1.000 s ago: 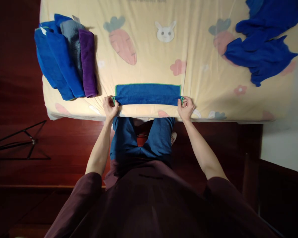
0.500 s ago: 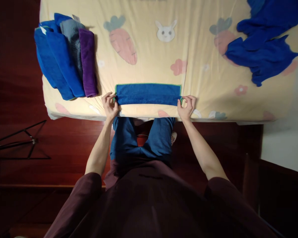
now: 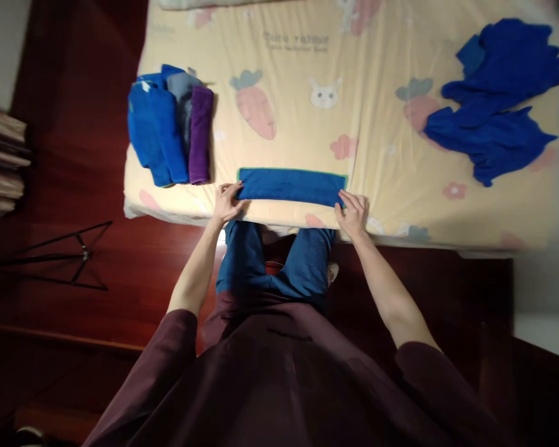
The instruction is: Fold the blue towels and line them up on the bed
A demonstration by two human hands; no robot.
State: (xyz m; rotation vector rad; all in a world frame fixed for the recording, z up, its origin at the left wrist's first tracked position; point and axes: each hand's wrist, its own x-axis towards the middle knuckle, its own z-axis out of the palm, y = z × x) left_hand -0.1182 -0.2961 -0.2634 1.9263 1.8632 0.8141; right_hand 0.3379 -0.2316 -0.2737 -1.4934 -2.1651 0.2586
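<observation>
A blue towel [image 3: 291, 186] with green edging lies folded into a long flat strip near the front edge of the bed. At its left end is my left hand [image 3: 228, 202], fingertips touching the short edge and thumb spread away from them. My right hand [image 3: 353, 213] rests at the right end with its fingers stretched onto the corner and the thumb lower down. Both hands look open, laid against the towel rather than pinching it.
Folded blue towels [image 3: 161, 133], a grey one [image 3: 181, 90] and a purple one [image 3: 200, 136] lie together at the left. Crumpled blue cloths [image 3: 498, 105] are heaped at the right on the patterned bedsheet [image 3: 302, 112]. A black tripod [image 3: 81, 254] stands on the floor at left.
My view has shifted, showing more of the bed's far side. Both hands have loosened from pinching the towel's ends, and their fingers now lie straighter against it. The strip looks flatter.
</observation>
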